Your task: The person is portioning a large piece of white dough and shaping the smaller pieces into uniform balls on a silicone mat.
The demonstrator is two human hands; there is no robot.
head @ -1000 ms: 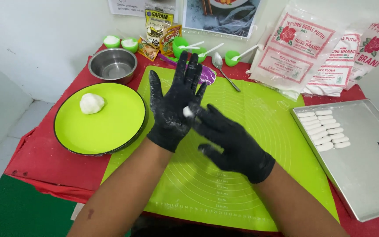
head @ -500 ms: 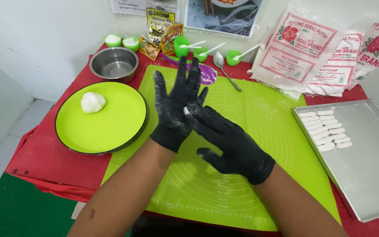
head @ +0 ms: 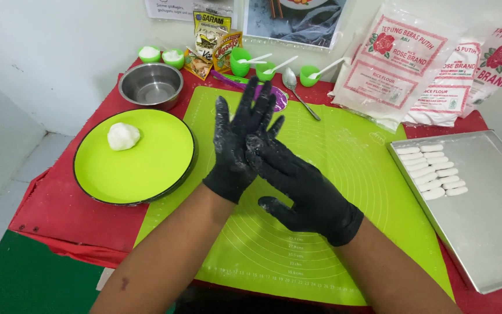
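Left hand [head: 241, 142] and right hand [head: 300, 186], both in flour-dusted black gloves, were pressed palm to palm above the green silicone mat [head: 344, 168]. Fingers were flat and extended, not clenched; anything between the palms was hidden. Mat around the hands was open. White dough ball [head: 123, 136] sat on the lime plate [head: 146, 168], left. Steel tray [head: 483, 232] with dough sticks [head: 431, 170] sat at the right edge.

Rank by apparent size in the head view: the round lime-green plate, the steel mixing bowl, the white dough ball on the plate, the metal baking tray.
1. metal baking tray, cut off by the frame edge
2. round lime-green plate
3. steel mixing bowl, farther off, so it may look small
4. white dough ball
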